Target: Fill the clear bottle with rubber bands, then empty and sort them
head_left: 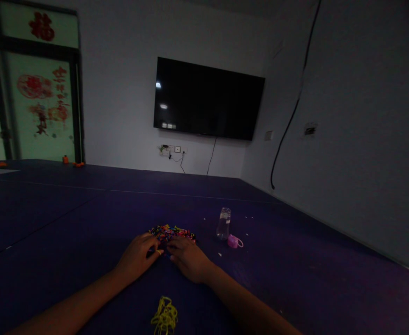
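A heap of small multicoloured bands [172,231] lies on the dark purple surface, just beyond both hands. My left hand [139,253] touches the near left side of the heap, its fingers curved and its thumb apart from them, with a bit of yellow at the thumb tip. On the heap's near right side rests my right hand [187,257], fingers bent down into the bands; what its fingertips hold, if anything, is hidden. Nearer to me, between my forearms, is a loose pile of yellow bands [164,316].
A clear bottle [224,224] without its lid stands right of the heap, beside a pink cap [234,241] with a loop. Small white scraps lie around them. Orange objects [79,164] sit at the far left edge. A television [209,100] hangs on the wall.
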Motion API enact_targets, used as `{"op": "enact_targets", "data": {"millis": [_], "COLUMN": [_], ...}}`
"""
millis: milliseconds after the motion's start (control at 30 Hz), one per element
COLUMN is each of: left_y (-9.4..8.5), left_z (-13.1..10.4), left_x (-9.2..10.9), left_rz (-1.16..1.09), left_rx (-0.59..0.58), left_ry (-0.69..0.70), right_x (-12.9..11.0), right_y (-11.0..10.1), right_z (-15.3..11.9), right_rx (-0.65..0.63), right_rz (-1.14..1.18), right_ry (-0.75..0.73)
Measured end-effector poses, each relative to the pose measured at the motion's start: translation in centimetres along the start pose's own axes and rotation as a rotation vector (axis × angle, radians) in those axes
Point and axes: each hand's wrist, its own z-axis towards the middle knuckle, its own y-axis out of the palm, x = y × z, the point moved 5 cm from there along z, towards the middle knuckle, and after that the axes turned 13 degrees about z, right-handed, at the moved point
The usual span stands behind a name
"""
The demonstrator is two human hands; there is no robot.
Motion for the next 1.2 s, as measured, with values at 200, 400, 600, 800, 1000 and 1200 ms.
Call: {"op": "enact_targets", "data": {"millis": [200, 400, 600, 800, 1000, 1200], "left_y": [-0.6, -0.5, -0.2, -0.2, 0.4, 0.0], "left_z": [0.0, 0.2, 0.2, -0.1, -0.1, 0.0], "left_x": [0.4, 0.4, 0.3, -0.1, -0.7, -0.2], "left_rz": [-0.004, -0.027, -0.029, -0.007, -0.006, 0.001], "left_rx": [0.02, 0.003, 0.002, 0.066, 0.053, 0.027], "left_ry": [0.025, 0.056, 0.071, 0.059, 0.059, 0.083], "right_x": [0.0, 0.0, -0.5, -0.8, -1.2, -1.0], "right_y": [-0.1, -0.1, -0.5, -0.8, -0.3, -0.2], "right_z": [-0.1, 0.0, 0.1, 0.0, 0.1, 0.1], "right_rx": [0.035, 0.021, 0.02, 0.047, 0.012, 0.008], "right_rz": [-0.016, -0.018, -0.02, -0.026, -0.067, -0.057], "right_ry": [0.014, 0.015, 0.022, 0.019, -0.056, -0.036]}}
